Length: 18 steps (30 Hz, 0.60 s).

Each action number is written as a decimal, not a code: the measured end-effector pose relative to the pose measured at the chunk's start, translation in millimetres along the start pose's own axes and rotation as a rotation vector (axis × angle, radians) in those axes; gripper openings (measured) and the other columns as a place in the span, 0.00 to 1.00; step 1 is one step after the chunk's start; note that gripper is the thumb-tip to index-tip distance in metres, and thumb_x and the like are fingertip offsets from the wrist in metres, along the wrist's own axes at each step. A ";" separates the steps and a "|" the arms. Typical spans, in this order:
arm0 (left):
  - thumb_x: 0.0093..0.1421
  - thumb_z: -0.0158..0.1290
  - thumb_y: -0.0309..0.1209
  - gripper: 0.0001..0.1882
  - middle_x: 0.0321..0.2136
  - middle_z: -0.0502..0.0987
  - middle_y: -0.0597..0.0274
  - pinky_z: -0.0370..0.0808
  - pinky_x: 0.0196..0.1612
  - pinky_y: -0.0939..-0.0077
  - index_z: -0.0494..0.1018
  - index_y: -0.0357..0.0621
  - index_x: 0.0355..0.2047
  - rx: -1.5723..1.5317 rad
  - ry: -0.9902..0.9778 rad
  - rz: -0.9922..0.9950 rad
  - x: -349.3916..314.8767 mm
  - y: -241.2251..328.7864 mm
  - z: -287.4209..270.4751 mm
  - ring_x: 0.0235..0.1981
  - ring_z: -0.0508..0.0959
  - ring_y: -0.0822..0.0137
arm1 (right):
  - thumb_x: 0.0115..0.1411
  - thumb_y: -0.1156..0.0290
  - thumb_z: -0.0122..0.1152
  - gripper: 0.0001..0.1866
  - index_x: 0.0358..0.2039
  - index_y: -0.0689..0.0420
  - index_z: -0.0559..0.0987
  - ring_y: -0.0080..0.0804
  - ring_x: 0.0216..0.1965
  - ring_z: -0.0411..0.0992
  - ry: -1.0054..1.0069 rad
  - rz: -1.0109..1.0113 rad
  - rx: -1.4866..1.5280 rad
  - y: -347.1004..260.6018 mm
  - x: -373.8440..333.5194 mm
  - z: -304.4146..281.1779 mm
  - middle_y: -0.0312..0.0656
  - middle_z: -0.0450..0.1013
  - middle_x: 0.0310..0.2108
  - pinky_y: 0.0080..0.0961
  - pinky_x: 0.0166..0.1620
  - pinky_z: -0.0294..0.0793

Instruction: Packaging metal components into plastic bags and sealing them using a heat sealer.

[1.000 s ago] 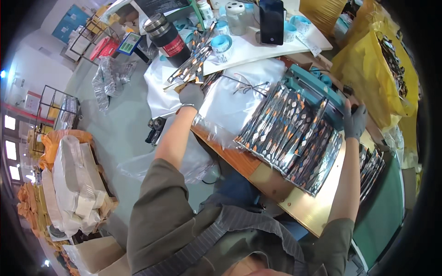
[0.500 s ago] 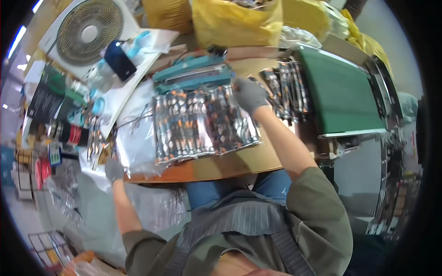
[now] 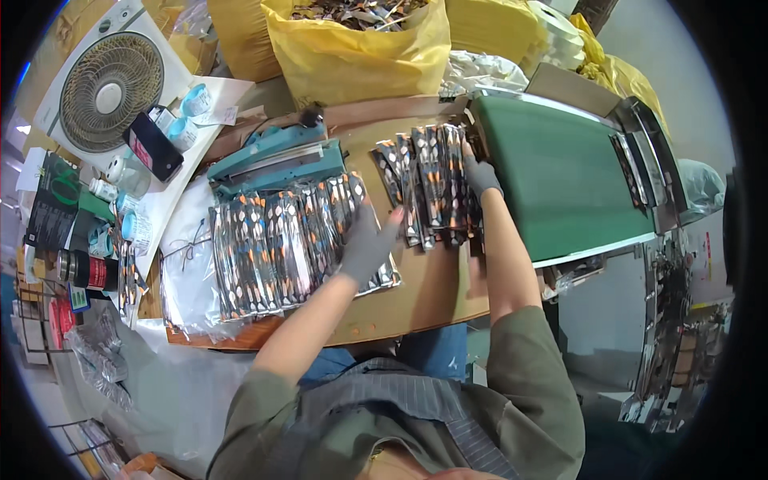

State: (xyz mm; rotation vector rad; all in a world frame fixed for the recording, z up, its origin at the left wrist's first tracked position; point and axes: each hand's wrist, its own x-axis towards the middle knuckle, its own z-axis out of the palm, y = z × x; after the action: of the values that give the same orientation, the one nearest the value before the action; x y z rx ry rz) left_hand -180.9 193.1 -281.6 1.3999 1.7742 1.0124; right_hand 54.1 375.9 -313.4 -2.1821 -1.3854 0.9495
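My left hand (image 3: 370, 244), in a grey glove with bare fingertips, is over the right end of a wide row of long, thin dark packets (image 3: 268, 252) with orange and white marks. Its fingers are spread and appear to hold nothing. At the right edge of a smaller pile of like packets (image 3: 432, 172), my right hand (image 3: 482, 178), gloved too, lies with fingers stretched along the pile's side. Several packets in this pile lie askew at its left edge. Both groups rest on a brown cardboard-topped table (image 3: 432, 280).
Behind the row stands a teal bar-shaped device (image 3: 272, 164), perhaps a sealer. A green conveyor belt (image 3: 560, 176) borders the table at right. Clear plastic bags (image 3: 188, 264) lie at left, near a fan (image 3: 108, 96) and a phone (image 3: 152, 146). A yellow sack (image 3: 360, 60) stands behind.
My left hand has come from the table's left end to the packet row. My right hand has shifted from between the two groups to the smaller pile's right side. The view has shifted.
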 end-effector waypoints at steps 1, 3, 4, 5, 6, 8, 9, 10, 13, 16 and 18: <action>0.56 0.47 0.55 0.39 0.45 0.70 0.34 0.66 0.51 0.58 0.61 0.25 0.50 0.126 0.014 -0.103 29.6 9.3 12.7 0.48 0.72 0.43 | 0.46 0.27 0.44 0.54 0.57 0.66 0.62 0.58 0.54 0.63 -0.012 -0.006 0.002 -3.7 -2.1 5.1 0.68 0.64 0.50 0.40 0.56 0.61; 0.53 0.48 0.61 0.43 0.40 0.72 0.31 0.67 0.49 0.60 0.64 0.24 0.46 -0.077 0.034 -0.180 90.8 -24.0 35.1 0.45 0.73 0.42 | 0.43 0.25 0.46 0.55 0.48 0.72 0.67 0.57 0.48 0.68 0.104 -0.179 -0.136 -32.1 -31.8 20.5 0.65 0.69 0.44 0.40 0.53 0.65; 0.51 0.49 0.61 0.43 0.38 0.73 0.31 0.68 0.48 0.61 0.66 0.24 0.44 -0.136 0.012 -0.220 99.1 -8.7 43.9 0.44 0.74 0.43 | 0.42 0.26 0.50 0.52 0.43 0.71 0.70 0.55 0.46 0.70 0.006 -0.221 -0.101 -32.1 -36.7 21.3 0.64 0.71 0.42 0.40 0.49 0.67; 0.50 0.50 0.62 0.43 0.36 0.73 0.31 0.68 0.47 0.62 0.68 0.23 0.41 -0.193 0.000 -0.263 103.3 5.9 47.8 0.43 0.74 0.43 | 0.41 0.31 0.57 0.48 0.41 0.70 0.71 0.52 0.44 0.72 -0.053 -0.304 -0.023 -34.1 -50.7 25.8 0.61 0.72 0.39 0.38 0.47 0.69; 0.47 0.53 0.63 0.46 0.35 0.75 0.35 0.69 0.44 0.64 0.69 0.22 0.40 -0.253 -0.052 -0.279 109.5 -0.1 54.1 0.40 0.76 0.48 | 0.42 0.38 0.64 0.42 0.40 0.68 0.71 0.44 0.40 0.75 -0.214 -0.367 0.108 -33.3 -53.4 38.3 0.57 0.74 0.35 0.33 0.41 0.72; 0.44 0.58 0.60 0.43 0.36 0.76 0.44 0.70 0.42 0.70 0.71 0.24 0.40 -0.468 -0.121 -0.459 103.0 6.5 53.0 0.38 0.76 0.60 | 0.52 0.51 0.61 0.26 0.39 0.62 0.74 0.28 0.34 0.74 -0.601 -0.174 0.628 -22.5 -59.3 53.7 0.44 0.75 0.32 0.24 0.36 0.73; 0.43 0.61 0.57 0.41 0.36 0.76 0.48 0.71 0.42 0.73 0.71 0.26 0.41 -0.476 -0.136 -0.471 89.9 21.5 35.9 0.37 0.76 0.63 | 0.55 0.55 0.59 0.21 0.40 0.60 0.74 0.24 0.32 0.73 -0.706 -0.133 0.910 -19.1 -67.7 57.0 0.40 0.75 0.31 0.21 0.35 0.72; 0.43 0.61 0.57 0.41 0.36 0.76 0.48 0.71 0.42 0.73 0.71 0.26 0.41 -0.473 -0.128 -0.476 88.5 10.6 40.4 0.37 0.76 0.63 | 0.56 0.58 0.58 0.19 0.41 0.59 0.74 0.24 0.33 0.73 -0.798 -0.034 1.046 -16.7 -74.4 54.6 0.38 0.74 0.32 0.22 0.37 0.72; 0.45 0.65 0.41 0.34 0.41 0.75 0.62 0.70 0.46 0.75 0.68 0.35 0.49 -0.710 -0.222 -0.233 75.5 4.8 31.2 0.42 0.74 0.67 | 0.56 0.63 0.59 0.21 0.47 0.59 0.70 0.25 0.38 0.72 -0.845 0.008 1.138 -21.2 -89.8 49.9 0.38 0.73 0.38 0.25 0.44 0.71; 0.40 0.67 0.31 0.40 0.44 0.72 0.61 0.70 0.47 0.75 0.61 0.38 0.52 -0.857 -0.251 0.189 42.9 58.3 11.7 0.43 0.73 0.69 | 0.47 0.65 0.67 0.37 0.56 0.60 0.62 0.29 0.49 0.67 -0.569 -0.594 1.188 -35.4 -137.5 -0.1 0.40 0.67 0.48 0.28 0.52 0.66; 0.36 0.70 0.30 0.45 0.46 0.70 0.61 0.69 0.50 0.75 0.57 0.40 0.53 -0.909 -0.346 0.280 30.4 73.0 2.6 0.45 0.71 0.68 | 0.38 0.69 0.73 0.51 0.61 0.58 0.53 0.32 0.54 0.62 -0.582 -0.700 1.105 -30.0 -151.3 -30.1 0.42 0.63 0.54 0.31 0.57 0.61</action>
State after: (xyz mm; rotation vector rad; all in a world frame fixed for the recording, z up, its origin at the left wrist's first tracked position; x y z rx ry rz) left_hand -150.8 232.7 -220.1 1.1227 0.6979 1.3747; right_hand 13.6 254.2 -222.5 -0.5771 -1.2056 1.5632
